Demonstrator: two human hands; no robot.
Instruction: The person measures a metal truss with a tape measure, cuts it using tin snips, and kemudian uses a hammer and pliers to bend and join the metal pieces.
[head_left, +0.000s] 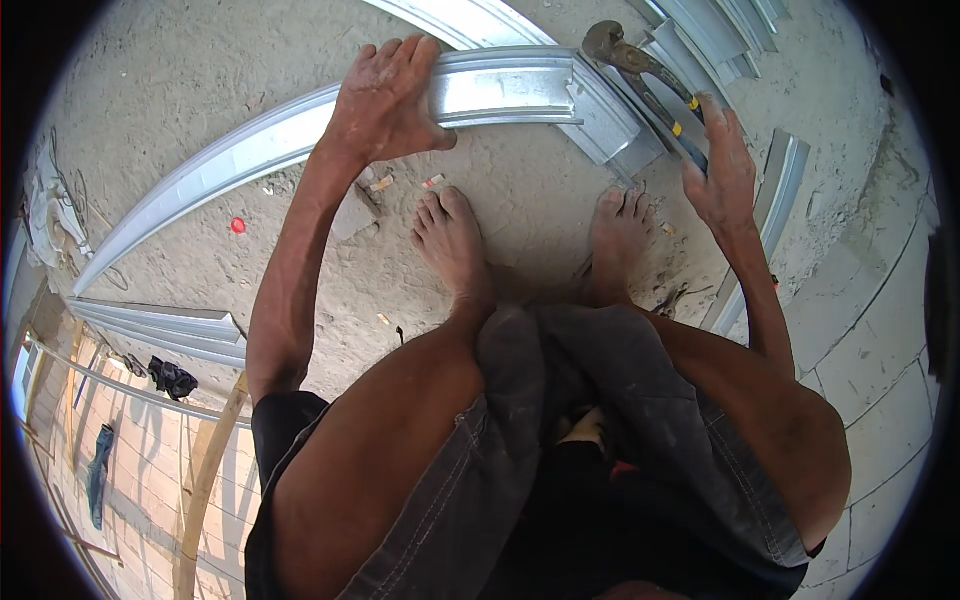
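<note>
My left hand [393, 105] grips a long, shiny metal channel [505, 88], fingers over its far edge and thumb at its near edge. The channel stretches away to the left, bent by the lens. My right hand [727, 170] is closed around the dark, yellow-banded handles of a pair of metal snips [648, 68]. The handles are spread apart. Their rusty brown head lies just beyond the channel's right end, and whether it touches metal I cannot tell. Another metal piece [610, 120] sits under that end.
My bare feet [450, 240] stand on dusty ground between the hands and my knees. More metal profiles [710, 40] lie at the far right, with another strip [780, 190] beside my right forearm. A block [355, 215] lies near my left foot. Wooden poles [205, 480] cross the lower left.
</note>
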